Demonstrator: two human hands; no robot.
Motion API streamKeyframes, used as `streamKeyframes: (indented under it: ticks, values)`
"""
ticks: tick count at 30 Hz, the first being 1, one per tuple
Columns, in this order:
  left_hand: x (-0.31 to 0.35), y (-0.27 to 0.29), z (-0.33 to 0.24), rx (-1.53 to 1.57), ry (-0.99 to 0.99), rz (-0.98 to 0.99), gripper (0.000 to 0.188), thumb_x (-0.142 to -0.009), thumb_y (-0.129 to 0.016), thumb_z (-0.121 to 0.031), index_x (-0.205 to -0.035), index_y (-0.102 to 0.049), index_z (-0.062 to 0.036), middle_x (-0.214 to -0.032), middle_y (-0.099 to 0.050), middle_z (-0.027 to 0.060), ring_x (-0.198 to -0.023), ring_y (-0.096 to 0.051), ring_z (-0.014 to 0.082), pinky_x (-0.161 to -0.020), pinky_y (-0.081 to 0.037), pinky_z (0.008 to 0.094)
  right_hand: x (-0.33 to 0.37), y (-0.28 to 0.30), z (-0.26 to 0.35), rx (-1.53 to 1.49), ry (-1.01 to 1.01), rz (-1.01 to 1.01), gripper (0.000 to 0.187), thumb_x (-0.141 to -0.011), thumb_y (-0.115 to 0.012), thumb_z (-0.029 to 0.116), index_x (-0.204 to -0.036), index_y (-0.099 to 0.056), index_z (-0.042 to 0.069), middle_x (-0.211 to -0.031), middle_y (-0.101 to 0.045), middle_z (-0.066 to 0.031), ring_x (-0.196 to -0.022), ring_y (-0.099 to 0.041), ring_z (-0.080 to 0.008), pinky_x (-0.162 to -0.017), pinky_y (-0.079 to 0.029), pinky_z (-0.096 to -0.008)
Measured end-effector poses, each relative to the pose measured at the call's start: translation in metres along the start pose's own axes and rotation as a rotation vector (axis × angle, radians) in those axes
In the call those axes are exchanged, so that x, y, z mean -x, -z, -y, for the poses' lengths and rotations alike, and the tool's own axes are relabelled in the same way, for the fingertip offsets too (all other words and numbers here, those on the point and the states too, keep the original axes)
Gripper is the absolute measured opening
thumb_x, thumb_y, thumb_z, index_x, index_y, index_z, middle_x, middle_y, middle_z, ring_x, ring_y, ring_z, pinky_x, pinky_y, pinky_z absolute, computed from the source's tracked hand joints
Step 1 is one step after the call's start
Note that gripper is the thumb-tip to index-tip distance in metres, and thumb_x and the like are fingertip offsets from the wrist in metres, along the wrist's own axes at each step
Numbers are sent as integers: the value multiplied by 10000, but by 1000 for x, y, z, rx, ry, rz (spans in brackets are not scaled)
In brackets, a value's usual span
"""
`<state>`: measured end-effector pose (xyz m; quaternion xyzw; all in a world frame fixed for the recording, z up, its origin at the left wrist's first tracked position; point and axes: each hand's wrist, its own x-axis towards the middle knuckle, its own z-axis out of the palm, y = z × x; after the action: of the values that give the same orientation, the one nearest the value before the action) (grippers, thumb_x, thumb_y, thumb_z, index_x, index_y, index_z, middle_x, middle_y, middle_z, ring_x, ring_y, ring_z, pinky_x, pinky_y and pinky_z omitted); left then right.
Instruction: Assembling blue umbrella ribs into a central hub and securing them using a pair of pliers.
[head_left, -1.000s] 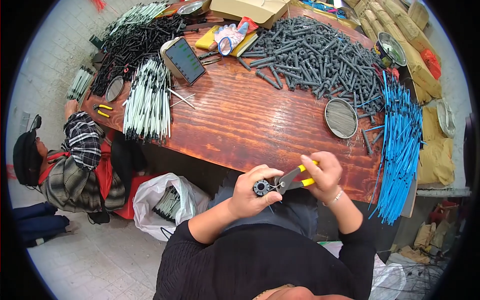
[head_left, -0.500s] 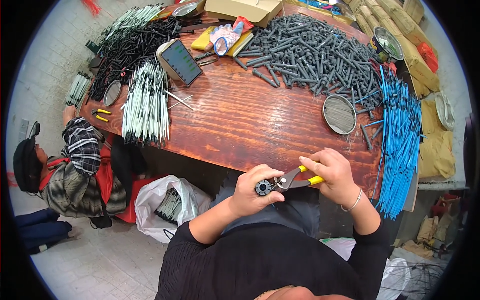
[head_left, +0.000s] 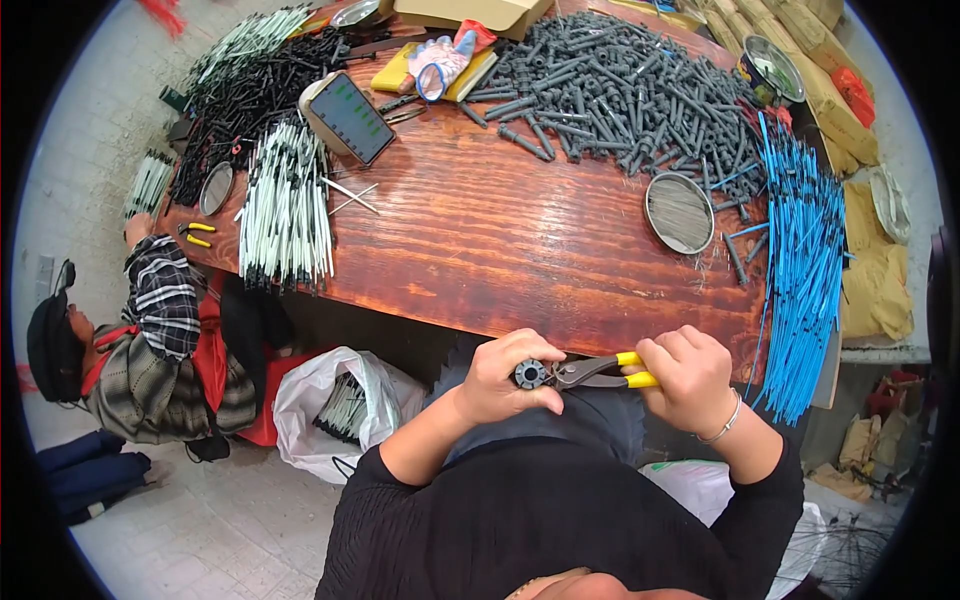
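Observation:
Over my lap, just off the table's near edge, my left hand (head_left: 497, 378) grips a dark grey plastic part (head_left: 530, 375). Its round, notched end points up; the rest of it is hidden in my fist. My right hand (head_left: 692, 382) is closed round the yellow handles of end-cutting pliers (head_left: 592, 372). The pliers' dark jaws sit against the side of the grey part, near my left thumb. Whatever lies between the jaws is too small to make out.
On the wooden table (head_left: 470, 240) lie a heap of grey plastic parts (head_left: 620, 95), blue rods (head_left: 800, 270), white rods (head_left: 285, 205) and a dish of fine pins (head_left: 680, 212). A phone (head_left: 350, 118) leans upright. At left sits another person (head_left: 165, 300), beside a white sack (head_left: 335, 410).
My right hand has moved right and slightly down, and the pliers now lie more level. Their handles are closer together. My left hand still holds the grey part.

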<state>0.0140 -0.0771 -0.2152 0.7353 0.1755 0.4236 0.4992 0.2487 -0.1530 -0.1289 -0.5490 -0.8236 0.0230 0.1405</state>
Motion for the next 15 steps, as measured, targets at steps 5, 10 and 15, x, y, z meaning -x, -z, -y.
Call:
streamKeyframes:
  ticks: [5, 10, 15]
  values:
    - [-4, -3, -1, 104, -114, 100, 618, -550, -815, -438, -927, -620, 12, -719, -588, 80, -619, -561, 181, -557, -449, 284, 14, 2, 5, -205, -92, 157, 372, -627, -735, 183, -945, -595, 53, -708, -539, -76, -557, -532, -240, -499, -426, -337]
    - [-8, -6, -3, 63, -139, 145, 651, -494, -833, -456, -896, -631, 13, -677, -583, 68, -589, -560, 188, -545, -444, 281, 18, 3, 12, -170, -88, 143, 482, -594, -718, 191, -1015, -566, 12, -748, -545, -104, -610, -541, -254, -552, -442, -353]
    - [-6, -11, -8, -59, -56, 24, 675, -475, -837, -464, -906, -640, 18, -677, -586, 73, -588, -563, 182, -543, -445, 281, 18, 4, 16, -153, -63, 135, 571, -567, -705, 196, -1070, -543, -20, -780, -550, -126, -652, -549, -265, -595, -455, -367]
